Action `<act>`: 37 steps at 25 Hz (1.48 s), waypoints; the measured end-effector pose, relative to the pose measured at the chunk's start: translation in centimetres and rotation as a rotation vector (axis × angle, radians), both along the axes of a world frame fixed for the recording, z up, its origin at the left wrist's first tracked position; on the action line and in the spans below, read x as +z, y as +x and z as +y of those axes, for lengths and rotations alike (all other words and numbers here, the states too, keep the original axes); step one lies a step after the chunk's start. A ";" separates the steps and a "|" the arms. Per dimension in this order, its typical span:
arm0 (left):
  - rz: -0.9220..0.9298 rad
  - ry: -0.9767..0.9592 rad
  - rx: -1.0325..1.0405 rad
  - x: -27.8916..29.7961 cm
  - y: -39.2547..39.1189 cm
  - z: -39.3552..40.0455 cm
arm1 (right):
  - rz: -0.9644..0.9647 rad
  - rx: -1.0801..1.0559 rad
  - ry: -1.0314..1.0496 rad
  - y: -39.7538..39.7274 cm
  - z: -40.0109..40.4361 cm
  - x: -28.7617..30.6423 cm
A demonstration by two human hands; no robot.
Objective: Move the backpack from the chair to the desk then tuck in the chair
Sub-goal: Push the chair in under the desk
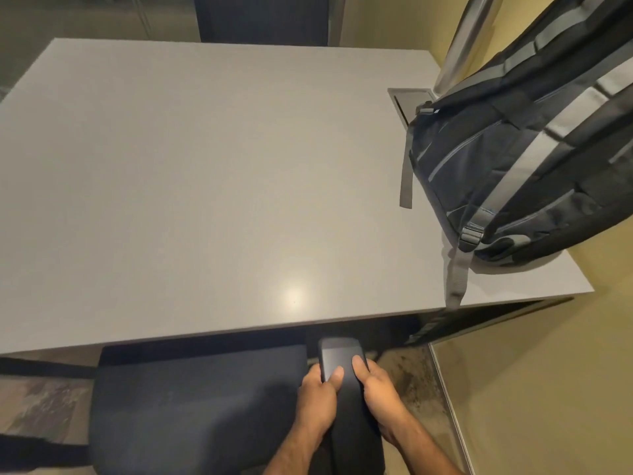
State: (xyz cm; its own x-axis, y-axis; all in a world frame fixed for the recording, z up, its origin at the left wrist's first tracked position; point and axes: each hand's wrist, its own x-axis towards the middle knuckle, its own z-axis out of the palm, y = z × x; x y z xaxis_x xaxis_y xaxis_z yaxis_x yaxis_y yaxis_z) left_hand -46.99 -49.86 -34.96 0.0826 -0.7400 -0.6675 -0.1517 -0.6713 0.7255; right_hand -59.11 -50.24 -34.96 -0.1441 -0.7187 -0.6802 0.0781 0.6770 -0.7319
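A black backpack with grey straps rests on the right end of the grey desk, leaning against the wall, one strap hanging over the desk's front edge. Below the desk's near edge stands a dark chair, its seat partly under the desktop. Both my hands grip the chair's right armrest: my left hand on its left side, my right hand on its right side, thumbs on top.
A second dark chair stands behind the far edge of the desk. A cable hatch is set into the desktop by the backpack. A yellow wall runs close along the right. The left armrest sticks out at the left.
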 end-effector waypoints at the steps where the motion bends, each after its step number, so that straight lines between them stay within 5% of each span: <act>1: -0.017 -0.010 -0.009 -0.5 -0.1 -0.2 | -0.012 -0.015 -0.006 -0.1 -0.2 -0.3; 7: -0.044 0.026 -0.070 -5.0 -0.5 0.2 | 0.058 0.099 0.093 -0.8 0.0 -5.0; 13: -0.602 -0.224 -0.691 -7.7 2.2 2.3 | 0.753 0.529 -0.009 -1.2 2.6 -7.8; 19: -0.868 -0.512 -0.887 -4.7 5.3 0.0 | 1.116 0.713 -0.267 -0.4 1.9 -5.6; 26: -1.024 -0.539 -0.890 2.6 7.0 -2.1 | 1.288 0.737 -0.380 -0.9 -0.5 1.0; 37: -1.205 -0.514 -0.635 16.2 16.6 2.5 | 1.189 0.820 -0.669 8.8 0.5 14.2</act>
